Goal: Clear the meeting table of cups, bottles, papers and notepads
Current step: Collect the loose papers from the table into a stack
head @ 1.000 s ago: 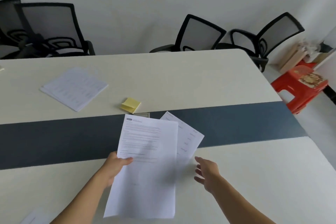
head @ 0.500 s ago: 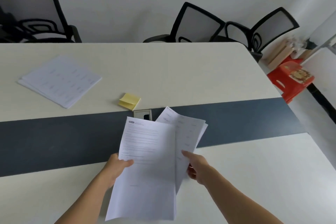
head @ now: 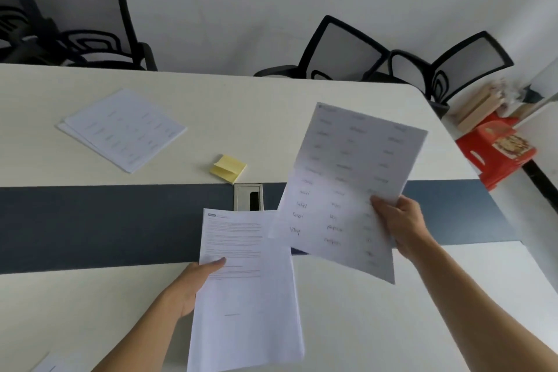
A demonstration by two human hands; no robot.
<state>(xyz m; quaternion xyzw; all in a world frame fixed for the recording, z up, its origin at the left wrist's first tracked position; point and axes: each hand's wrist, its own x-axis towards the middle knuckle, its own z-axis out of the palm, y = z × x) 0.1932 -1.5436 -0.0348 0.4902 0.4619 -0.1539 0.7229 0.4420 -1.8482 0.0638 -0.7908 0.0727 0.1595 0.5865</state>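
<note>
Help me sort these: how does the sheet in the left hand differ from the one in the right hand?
The left sheet carries full printed lines; the right sheet has words in columns. The left hand holds the left sheet low; the right hand holds the right sheet higher, tilted. Both are white paper.

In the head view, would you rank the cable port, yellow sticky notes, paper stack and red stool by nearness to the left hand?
From the left hand:
1. cable port, just ahead, mid-table
2. yellow sticky notes, just beyond the port
3. paper stack, far left
4. red stool, floor, far right
</note>
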